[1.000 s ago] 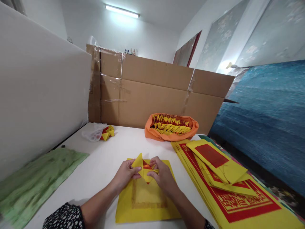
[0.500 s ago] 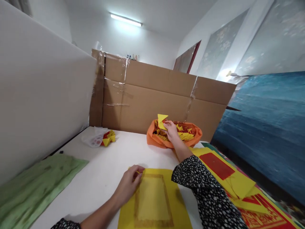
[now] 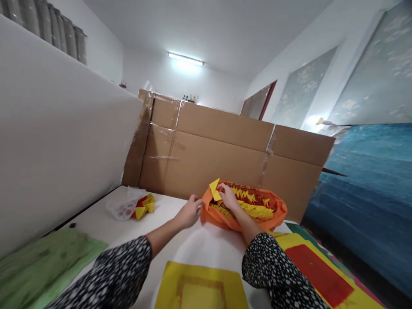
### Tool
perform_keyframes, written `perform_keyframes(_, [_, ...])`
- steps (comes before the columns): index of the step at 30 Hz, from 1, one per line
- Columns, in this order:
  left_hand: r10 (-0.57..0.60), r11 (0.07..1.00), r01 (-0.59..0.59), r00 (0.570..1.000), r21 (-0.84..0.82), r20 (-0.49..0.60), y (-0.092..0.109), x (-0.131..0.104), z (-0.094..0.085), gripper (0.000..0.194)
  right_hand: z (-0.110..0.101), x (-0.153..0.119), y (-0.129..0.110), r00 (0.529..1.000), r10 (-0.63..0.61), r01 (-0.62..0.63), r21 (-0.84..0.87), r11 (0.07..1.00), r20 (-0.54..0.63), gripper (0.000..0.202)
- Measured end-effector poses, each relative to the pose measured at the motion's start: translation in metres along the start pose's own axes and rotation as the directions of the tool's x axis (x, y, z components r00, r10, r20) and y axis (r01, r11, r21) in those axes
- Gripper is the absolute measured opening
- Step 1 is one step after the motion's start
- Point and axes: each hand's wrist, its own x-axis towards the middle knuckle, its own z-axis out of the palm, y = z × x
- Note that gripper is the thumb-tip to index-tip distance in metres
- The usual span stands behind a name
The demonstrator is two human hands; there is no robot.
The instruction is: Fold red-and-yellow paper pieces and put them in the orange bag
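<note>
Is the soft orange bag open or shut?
Open: the soft orange bag has its rim spread, with rows of folded yellow pieces showing inside.

The taped cardboard panel [image 3: 222,146] stands upright at the far side of the white desk [image 3: 167,210], and above it a lit tube light [image 3: 186,59] brightens the white back wall [image 3: 144,64] beneath a pale ceiling [image 3: 225,25]. To the panel's left rises a smooth white partition [image 3: 64,141], with a grey curtain [image 3: 48,25] hanging above that. Right of the cardboard panel spreads a rippled blue surface [image 3: 370,184], while a dark-red-edged frame [image 3: 259,103], a grey floral panel [image 3: 305,86] and a glowing patch of wall [image 3: 311,122] appear above its right half.
</note>
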Motion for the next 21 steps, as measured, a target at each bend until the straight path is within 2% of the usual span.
perform_keyframes(3, [-0.045, 0.997, 0.041, 0.998, 0.067, 0.053, 0.002, 0.066, 0.019, 0.032, -0.003, 0.002, 0.001, 0.999, -0.037, 0.042, -0.182, 0.982, 0.031, 0.026])
perform_keyframes(6, [-0.112, 0.983, 0.104, 0.993, 0.153, 0.047, 0.007, 0.102, 0.038, 0.027, -0.003, -0.002, 0.004, 0.998, -0.042, 0.057, -0.323, 0.945, 0.052, 0.021])
perform_keyframes(9, [-0.125, 0.969, 0.109, 0.99, 0.223, 0.058, 0.01, 0.117, 0.05, 0.028, -0.001, -0.007, 0.007, 0.998, -0.042, 0.06, -0.435, 0.898, 0.049, 0.014])
perform_keyframes(11, [-0.128, 0.961, 0.108, 0.99, 0.254, 0.063, 0.01, 0.124, 0.053, 0.029, 0.0, -0.008, 0.007, 0.998, -0.044, 0.063, -0.495, 0.867, 0.049, 0.019])
perform_keyframes(14, [-0.168, 0.95, 0.15, 0.985, 0.275, 0.042, 0.008, 0.134, 0.051, 0.031, -0.002, -0.005, 0.006, 0.998, -0.029, 0.059, -0.564, 0.824, 0.063, 0.022])
perform_keyframes(18, [-0.234, 0.939, 0.215, 0.971, 0.268, 0.044, -0.001, 0.147, 0.045, 0.032, -0.007, 0.007, 0.006, 0.994, 0.054, 0.017, -0.625, 0.781, 0.095, 0.018])
perform_keyframes(21, [-0.232, 0.944, 0.212, 0.971, 0.252, 0.052, -0.006, 0.154, 0.043, 0.033, -0.008, 0.017, 0.005, 0.984, 0.119, -0.006, -0.65, 0.76, 0.13, 0.027])
